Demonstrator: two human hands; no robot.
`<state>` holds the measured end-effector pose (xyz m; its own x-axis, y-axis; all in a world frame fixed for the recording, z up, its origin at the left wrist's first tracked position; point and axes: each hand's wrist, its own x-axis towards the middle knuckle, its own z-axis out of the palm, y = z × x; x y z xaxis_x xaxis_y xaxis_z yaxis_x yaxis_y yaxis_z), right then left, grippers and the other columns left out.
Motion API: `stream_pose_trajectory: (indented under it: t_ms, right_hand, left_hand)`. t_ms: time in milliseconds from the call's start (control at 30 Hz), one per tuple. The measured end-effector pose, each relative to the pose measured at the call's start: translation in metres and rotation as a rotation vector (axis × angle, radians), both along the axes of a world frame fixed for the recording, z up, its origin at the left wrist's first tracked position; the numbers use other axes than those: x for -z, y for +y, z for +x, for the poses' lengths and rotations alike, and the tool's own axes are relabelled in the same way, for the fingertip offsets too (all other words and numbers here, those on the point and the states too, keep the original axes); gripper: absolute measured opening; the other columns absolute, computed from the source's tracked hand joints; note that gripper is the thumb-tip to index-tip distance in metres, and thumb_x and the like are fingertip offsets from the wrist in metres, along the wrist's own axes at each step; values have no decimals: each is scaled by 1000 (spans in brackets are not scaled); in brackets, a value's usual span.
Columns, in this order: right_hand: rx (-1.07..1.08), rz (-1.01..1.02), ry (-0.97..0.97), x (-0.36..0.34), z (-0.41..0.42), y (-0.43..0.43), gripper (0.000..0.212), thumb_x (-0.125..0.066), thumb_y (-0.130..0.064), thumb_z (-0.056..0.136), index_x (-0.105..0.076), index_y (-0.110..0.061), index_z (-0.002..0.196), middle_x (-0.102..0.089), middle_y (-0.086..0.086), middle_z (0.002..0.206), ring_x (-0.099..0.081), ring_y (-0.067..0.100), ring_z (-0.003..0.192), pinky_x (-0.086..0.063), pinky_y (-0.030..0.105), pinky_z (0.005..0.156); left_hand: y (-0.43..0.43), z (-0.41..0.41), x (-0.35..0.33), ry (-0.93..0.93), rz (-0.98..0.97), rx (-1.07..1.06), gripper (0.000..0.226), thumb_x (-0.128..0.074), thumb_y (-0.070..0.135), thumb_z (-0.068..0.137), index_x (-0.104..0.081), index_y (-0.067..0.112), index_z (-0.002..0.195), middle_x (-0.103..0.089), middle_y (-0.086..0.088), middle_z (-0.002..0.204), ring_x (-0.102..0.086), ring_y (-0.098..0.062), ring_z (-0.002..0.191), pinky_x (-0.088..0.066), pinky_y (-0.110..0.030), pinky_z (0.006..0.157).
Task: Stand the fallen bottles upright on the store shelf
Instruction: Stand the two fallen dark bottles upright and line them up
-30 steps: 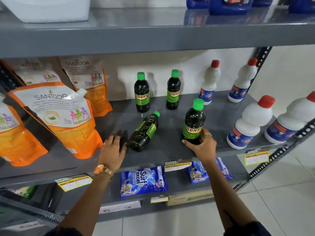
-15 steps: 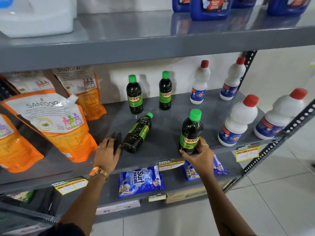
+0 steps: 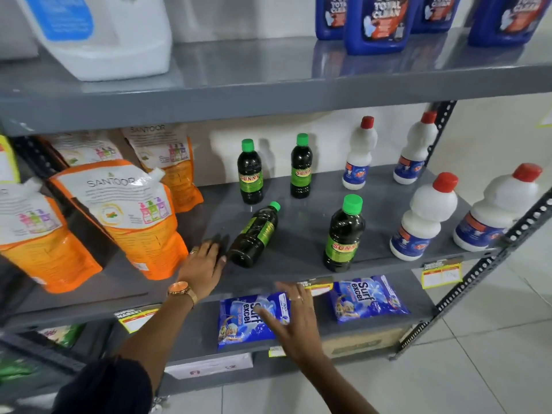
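Observation:
One dark bottle with a green cap (image 3: 255,234) lies on its side on the grey middle shelf (image 3: 298,261), cap pointing back right. My left hand (image 3: 203,264) rests flat on the shelf, fingertips at the bottle's base, fingers apart. A second dark bottle (image 3: 343,234) stands upright near the front edge. My right hand (image 3: 294,321) hovers open below the shelf edge, in front of a blue packet, holding nothing. Two more dark bottles (image 3: 250,171) (image 3: 301,165) stand upright at the back.
Several white bottles with red caps (image 3: 424,216) stand to the right. Orange refill pouches (image 3: 134,216) lean on the left. Blue detergent packets (image 3: 367,298) lie on the lower shelf. Blue jugs (image 3: 376,22) and a white canister (image 3: 101,34) sit on the top shelf.
My right hand has let go of the upright front bottle and dropped left, below the shelf edge. My left hand stays at the fallen bottle's base.

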<state>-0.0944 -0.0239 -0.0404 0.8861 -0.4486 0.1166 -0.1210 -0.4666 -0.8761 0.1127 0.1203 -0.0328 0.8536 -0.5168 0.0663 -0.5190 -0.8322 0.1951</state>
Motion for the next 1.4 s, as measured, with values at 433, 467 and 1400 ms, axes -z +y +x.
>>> stream_pose_trajectory:
  t_ms: [433, 467, 1400]
  right_hand:
    - [267, 159, 388, -52, 187, -6, 65, -73, -55, 67, -60, -9, 112, -64, 7, 101, -62, 25, 94, -48, 31, 78]
    - [294, 159, 279, -45, 185, -4, 61, -74, -54, 68, -62, -9, 107, -65, 6, 95, -64, 25, 91, -49, 31, 75]
    - [224, -46, 4, -16, 193, -16, 73, -87, -48, 48, -60, -20, 109, -54, -3, 109, -48, 11, 102, -42, 30, 91]
  left_hand:
    - [16, 1, 2, 59, -216, 41, 54, -41, 36, 94, -33, 13, 142, -36, -16, 148, -33, -34, 134, -31, -39, 108]
    - [16, 3, 5, 44, -218, 47, 53, -42, 34, 94, -34, 12, 141, -37, -16, 147, -35, -35, 133, -33, -40, 107]
    - [18, 8, 15, -37, -236, 47, 55, -28, 42, 89, -46, 10, 130, -44, -17, 142, -36, -34, 133, -36, -43, 104]
